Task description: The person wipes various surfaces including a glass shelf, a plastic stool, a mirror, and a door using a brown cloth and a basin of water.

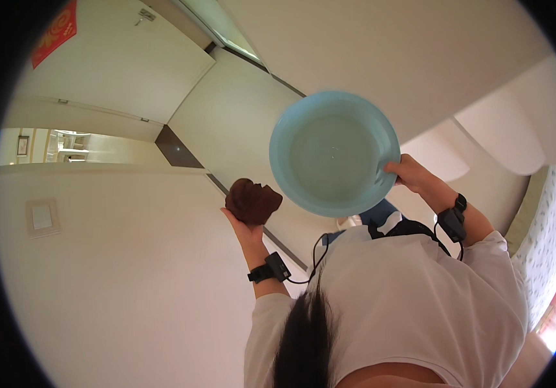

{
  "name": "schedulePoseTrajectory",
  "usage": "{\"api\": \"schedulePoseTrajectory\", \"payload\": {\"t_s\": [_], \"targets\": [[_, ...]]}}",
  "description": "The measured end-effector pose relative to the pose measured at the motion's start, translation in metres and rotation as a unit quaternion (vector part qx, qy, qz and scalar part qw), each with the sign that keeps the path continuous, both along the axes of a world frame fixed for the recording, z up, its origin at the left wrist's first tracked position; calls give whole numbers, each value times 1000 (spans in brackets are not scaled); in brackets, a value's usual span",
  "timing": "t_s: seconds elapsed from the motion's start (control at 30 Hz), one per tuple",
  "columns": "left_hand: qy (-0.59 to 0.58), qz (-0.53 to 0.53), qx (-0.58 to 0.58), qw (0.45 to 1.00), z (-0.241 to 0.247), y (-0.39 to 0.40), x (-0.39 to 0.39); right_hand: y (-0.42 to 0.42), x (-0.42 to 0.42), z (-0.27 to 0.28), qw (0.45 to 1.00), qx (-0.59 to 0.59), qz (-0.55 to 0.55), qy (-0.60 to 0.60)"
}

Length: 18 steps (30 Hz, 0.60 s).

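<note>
A round light-blue plastic basin (334, 150) is held up in front of me, with what looks like water in it. My right hand (406, 173) grips its rim at the lower right, thumb over the inner wall and fingers hidden beneath. To the left of the basin, my left hand (244, 225) holds a bunched dark-brown cloth (253, 201) on its palm. Cloth and basin are apart. Each wrist wears a black strapped device with a cable.
A white wall with a switch plate (43, 217) stands at the left. Beyond are a white door (127, 58) with a handle, a dark floor threshold (177, 148) and the pale floor (224, 106). A patterned curtain (552, 233) hangs at the right.
</note>
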<state>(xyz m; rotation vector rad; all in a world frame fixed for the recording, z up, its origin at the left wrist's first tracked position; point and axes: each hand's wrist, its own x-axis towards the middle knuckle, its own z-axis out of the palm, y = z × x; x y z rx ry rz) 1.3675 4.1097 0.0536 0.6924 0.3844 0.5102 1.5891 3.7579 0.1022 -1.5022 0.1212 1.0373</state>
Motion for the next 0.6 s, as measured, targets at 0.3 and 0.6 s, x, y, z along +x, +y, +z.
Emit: {"api": "schedulePoseTrajectory", "payload": {"t_s": [0.3, 0.6], "targets": [[95, 90, 17, 991, 4, 146, 102, 170, 160, -13, 997, -11, 69, -10], [107, 166, 54, 979, 60, 350, 189, 349, 281, 14, 996, 33, 77, -43]]}}
